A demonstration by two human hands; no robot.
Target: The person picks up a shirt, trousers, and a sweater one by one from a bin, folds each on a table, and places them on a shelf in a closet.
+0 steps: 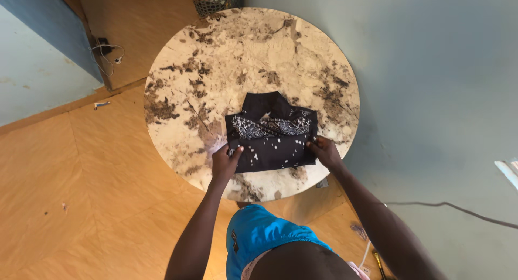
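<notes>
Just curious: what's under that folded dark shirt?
The folded dark shirt lies on a round marble-patterned table. Both hands, left hand and right hand, grip its near corners. The tabletop beneath it is covered.

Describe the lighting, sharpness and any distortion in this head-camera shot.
Head view: soft, even daylight, no hard glare on the round marble-pattern table; wide-angle lens bends the wall and floor lines toward the edges; the folded dark garment, left hand and right hand are sharp; the garment's dark folds lose detail.
</notes>
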